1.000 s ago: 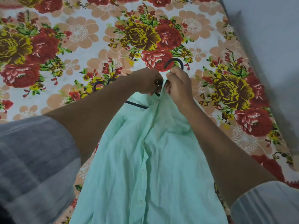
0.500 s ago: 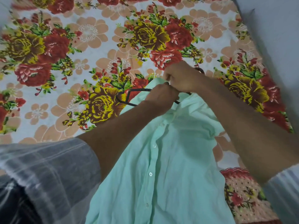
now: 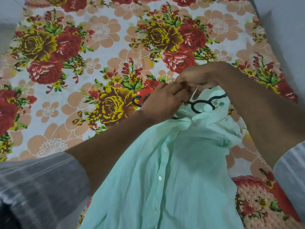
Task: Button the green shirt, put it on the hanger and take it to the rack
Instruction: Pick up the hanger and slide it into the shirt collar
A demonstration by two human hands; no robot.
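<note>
The green shirt [image 3: 175, 171] lies face up on the bed, its buttoned placket running from the collar down toward six o'clock, several white buttons [image 3: 159, 178] showing along it. A black hanger [image 3: 202, 105] sits inside the neck opening: a loop of it shows in the open collar, and a dark curved end pokes out at about nine o'clock of the collar, lying on the bedsheet [image 3: 102, 52]. Whether that end is the hook, I cannot tell.

Both hands meet just above the collar. The left hand [image 3: 165, 100] comes in from seven o'clock, its fingers curled together at the collar's edge; the right hand [image 3: 196, 76] reaches in from three o'clock, fingertips pinched against those of the left. What exactly they pinch is hidden between them, though it looks to be the collar cloth or the hanger's neck.

The bedsheet is floral, with red and yellow roses on peach blossoms. Grey striped sleeves [image 3: 38, 187] cover both upper arms. A pale wall [image 3: 287, 30] stands at two o'clock
</note>
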